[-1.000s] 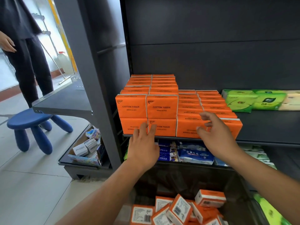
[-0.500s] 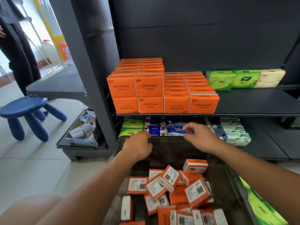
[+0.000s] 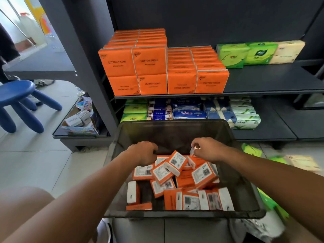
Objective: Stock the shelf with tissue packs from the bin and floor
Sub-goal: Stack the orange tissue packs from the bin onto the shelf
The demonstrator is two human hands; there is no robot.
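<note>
**Both hands inside the bin, above the loose orange packs**

Head view. The left hand (image 3: 142, 151) is turned away from the camera, with the fingers curled down behind the knuckles; I cannot tell if it grasps a pack or is only bent. The right hand (image 3: 206, 149) pinches with its fingertips the white end of a small pack (image 3: 192, 151), but most of this pack is hidden under the hand. Just below and between both hands lie the loose tissue packs (image 3: 177, 179), orange with white barcode labels, thrown in all directions inside the dark bin (image 3: 175, 130). The labels are too small to read. The near wall of the bin is cut by the lower edge of the picture.

Beyond the hands, further up, the shelf (image 3: 273, 85) carries the stacked orange packs (image 3: 163, 67), two layers high at the left part, and to the right of them the green and cream packs (image 3: 259, 53). Under this shelf, a lower level holds blue, green and white packs, partly in shadow.

To the right of the right arm, green packs on the floor (image 3: 251, 149) are blurred. To the left of the left hand is a pale tiled floor (image 3: 35, 163) with a blue stool (image 3: 19, 100), cut off by the left edge.
</note>
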